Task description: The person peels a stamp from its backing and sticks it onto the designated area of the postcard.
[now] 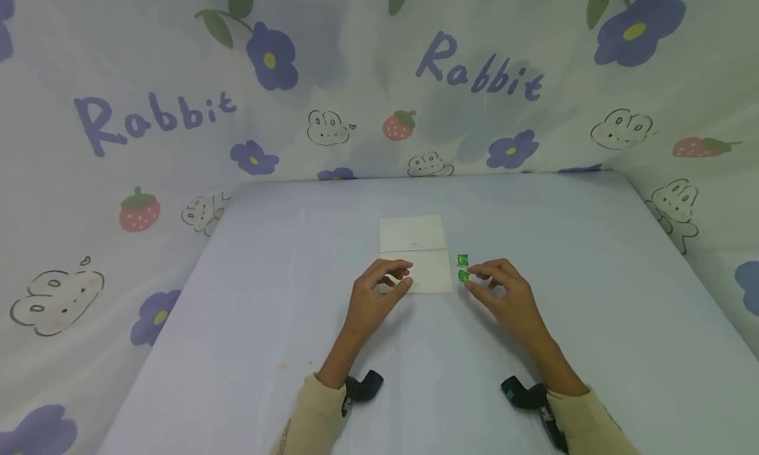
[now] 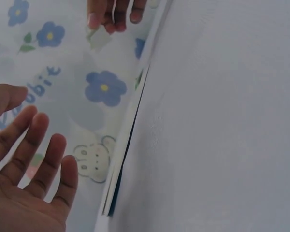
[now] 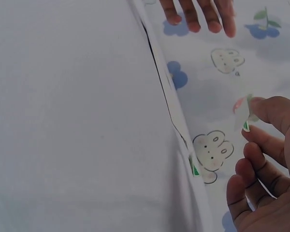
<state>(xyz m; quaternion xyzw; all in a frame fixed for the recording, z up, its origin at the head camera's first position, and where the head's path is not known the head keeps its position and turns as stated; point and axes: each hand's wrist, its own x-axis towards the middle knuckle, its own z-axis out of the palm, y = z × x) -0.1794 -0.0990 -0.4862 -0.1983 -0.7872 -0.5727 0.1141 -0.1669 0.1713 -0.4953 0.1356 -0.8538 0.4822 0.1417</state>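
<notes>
A pale card (image 1: 412, 234), crossed by a crease or seam, lies flat mid-table with small faint print on each half. My left hand (image 1: 375, 297) hovers over its lower left corner, fingers apart and loosely bent, holding nothing. To the card's right, my right hand (image 1: 511, 300) pinches a small green square piece (image 1: 464, 276) between thumb and forefinger. In the right wrist view this held piece (image 3: 246, 116) is edge-on; its pale back (image 2: 100, 39) faces the left wrist camera. Another green square (image 1: 462, 260) lies on the table just beyond the pinched one.
The table (image 1: 237, 297) has a plain white cover with a few small stains (image 1: 283, 365) at the left front. A fabric backdrop (image 1: 367, 66) with rabbits, flowers and strawberries rises behind and at both sides. Black wrist mounts (image 1: 363, 386) stick out near the sleeves.
</notes>
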